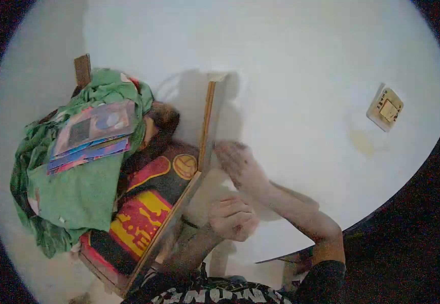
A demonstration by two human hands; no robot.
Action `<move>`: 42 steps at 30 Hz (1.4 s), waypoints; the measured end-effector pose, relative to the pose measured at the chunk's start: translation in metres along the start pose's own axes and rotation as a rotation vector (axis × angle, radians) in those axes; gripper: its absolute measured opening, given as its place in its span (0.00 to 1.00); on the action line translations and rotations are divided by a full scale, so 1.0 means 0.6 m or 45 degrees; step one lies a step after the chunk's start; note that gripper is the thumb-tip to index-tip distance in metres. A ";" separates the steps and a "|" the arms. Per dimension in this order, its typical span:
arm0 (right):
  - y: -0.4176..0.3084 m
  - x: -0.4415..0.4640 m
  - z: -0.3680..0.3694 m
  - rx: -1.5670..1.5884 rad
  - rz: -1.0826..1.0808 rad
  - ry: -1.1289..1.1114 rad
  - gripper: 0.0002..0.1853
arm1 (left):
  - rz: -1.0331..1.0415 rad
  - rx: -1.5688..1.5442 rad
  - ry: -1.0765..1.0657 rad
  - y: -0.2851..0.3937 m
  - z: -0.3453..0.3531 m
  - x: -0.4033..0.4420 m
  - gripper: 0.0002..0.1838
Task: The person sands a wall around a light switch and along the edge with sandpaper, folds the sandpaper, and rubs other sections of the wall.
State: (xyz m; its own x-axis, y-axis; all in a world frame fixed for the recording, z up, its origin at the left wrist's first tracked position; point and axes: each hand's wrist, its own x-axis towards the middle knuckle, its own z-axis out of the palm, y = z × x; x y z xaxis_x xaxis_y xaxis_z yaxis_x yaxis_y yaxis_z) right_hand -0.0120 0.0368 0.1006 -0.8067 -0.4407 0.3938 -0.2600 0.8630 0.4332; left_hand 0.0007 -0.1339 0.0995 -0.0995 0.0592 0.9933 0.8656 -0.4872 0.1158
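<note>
The wooden-edged panel (208,119), its long axis running near to far, is placed just left of the blurred right hand (239,166), whose grip cannot be told, and farther from the curled left hand (233,218).

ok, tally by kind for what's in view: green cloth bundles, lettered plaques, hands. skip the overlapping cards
Green cloth bundle: 1
Lettered plaque: 1
Hands: 2 (left hand, right hand)
Total: 4
</note>
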 end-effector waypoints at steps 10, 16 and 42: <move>0.065 0.023 -0.132 -0.221 -0.137 0.068 0.21 | -0.407 0.693 0.160 -0.012 -0.095 -0.016 0.04; 0.111 0.107 -0.250 -0.627 0.087 0.672 0.27 | -0.609 0.857 0.176 -0.063 -0.071 0.007 0.16; -0.038 -0.021 0.033 -0.280 -0.114 -0.017 0.33 | -1.116 0.709 0.011 -0.070 -0.077 0.019 0.19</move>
State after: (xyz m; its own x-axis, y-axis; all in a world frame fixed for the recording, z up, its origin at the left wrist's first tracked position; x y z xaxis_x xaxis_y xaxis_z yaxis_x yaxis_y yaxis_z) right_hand -0.0064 0.0275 0.0695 -0.7928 -0.5085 0.3359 -0.2102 0.7455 0.6325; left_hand -0.0597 -0.1529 0.1063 -0.8052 0.1911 0.5614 0.5917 0.1955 0.7821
